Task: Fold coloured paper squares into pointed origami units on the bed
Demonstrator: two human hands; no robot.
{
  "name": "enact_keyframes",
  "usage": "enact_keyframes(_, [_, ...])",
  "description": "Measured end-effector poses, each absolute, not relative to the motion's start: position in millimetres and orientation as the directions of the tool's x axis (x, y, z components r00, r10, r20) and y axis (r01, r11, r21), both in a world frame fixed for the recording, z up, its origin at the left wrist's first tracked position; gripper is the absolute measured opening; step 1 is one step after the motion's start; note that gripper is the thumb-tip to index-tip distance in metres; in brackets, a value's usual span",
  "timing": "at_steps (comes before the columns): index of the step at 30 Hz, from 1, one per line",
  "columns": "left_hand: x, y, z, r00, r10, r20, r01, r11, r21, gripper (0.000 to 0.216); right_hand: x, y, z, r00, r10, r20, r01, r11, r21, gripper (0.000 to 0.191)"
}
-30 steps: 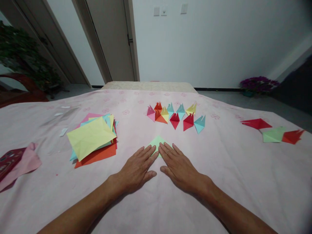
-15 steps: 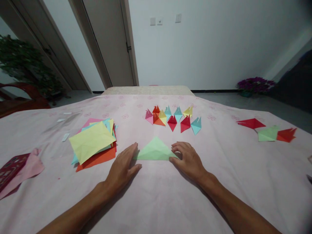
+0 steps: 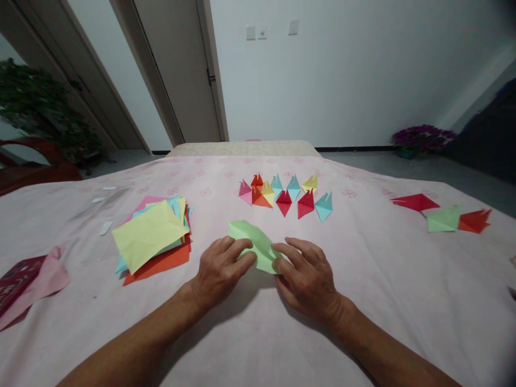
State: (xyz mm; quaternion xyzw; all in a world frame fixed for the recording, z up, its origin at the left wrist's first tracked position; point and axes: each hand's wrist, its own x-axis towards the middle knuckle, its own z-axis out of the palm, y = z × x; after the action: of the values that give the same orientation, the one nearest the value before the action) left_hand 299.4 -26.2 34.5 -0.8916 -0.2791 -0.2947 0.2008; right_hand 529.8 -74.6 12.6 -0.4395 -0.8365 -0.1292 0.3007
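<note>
A light green folded paper (image 3: 255, 243) lies on the pink tablecloth (image 3: 363, 279) in front of me, tilted toward the upper left. My left hand (image 3: 221, 270) has its fingers curled on the paper's near left edge. My right hand (image 3: 307, 275) pinches the paper's near right corner with fingers bent. Both hands grip the green paper. Beyond it stands a cluster of several small folded paper figures (image 3: 284, 193) in red, yellow, cyan and pink.
A stack of coloured paper sheets (image 3: 151, 236) with a yellow one on top lies at the left. Red and green folded pieces (image 3: 443, 212) lie at the far right. A pink and dark red paper (image 3: 28, 279) sits at the left edge. Potted plants stand on the floor.
The hands first pressed flat on the green paper, then slid apart to a triangle's ends. Now both have come together and grip the paper, which is turned and partly lifted.
</note>
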Motion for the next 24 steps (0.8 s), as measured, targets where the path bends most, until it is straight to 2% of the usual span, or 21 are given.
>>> enact_keyframes(3, [287, -12, 22, 0.695, 0.327, 0.641, 0.48, -0.874, -0.074, 0.021, 538, -68, 11, -0.435, 0.678, 0.593, 0.828, 0.559, -0.032, 0.036])
enact_keyframes(5, [280, -4, 10, 0.683, 0.312, 0.66, 0.387, -0.921, 0.034, 0.022, 542, -63, 10, -0.412, 0.692, 0.593, 0.846, 0.532, -0.032, 0.032])
enact_keyframes(9, [271, 2, -9, 0.607, 0.458, 0.65, 0.323, -0.889, 0.325, 0.019, 545, -55, 7, -0.443, 0.675, 0.589, 0.827, 0.562, -0.023, 0.02])
enact_keyframes(12, [267, -1, -16, 0.623, 0.543, 0.563, 0.304, -0.832, 0.465, 0.013, 543, -48, 2, -0.533, 0.63, 0.565, 0.762, 0.648, -0.003, 0.019])
enact_keyframes(14, [265, -3, -17, 0.649, 0.564, 0.51, 0.341, -0.815, 0.468, 0.014, 542, -45, -2, -0.56, 0.627, 0.542, 0.736, 0.677, -0.022, 0.017])
enact_keyframes(19, [261, -3, -16, 0.696, 0.565, 0.443, 0.467, -0.825, 0.317, 0.017, 544, -41, -8, -0.572, 0.663, 0.484, 0.68, 0.713, -0.172, 0.015])
enact_keyframes(24, [258, -1, -18, 0.668, 0.613, 0.422, 0.523, -0.79, 0.32, 0.013, 545, -38, -8, -0.502, 0.743, 0.443, 0.694, 0.651, -0.307, 0.018])
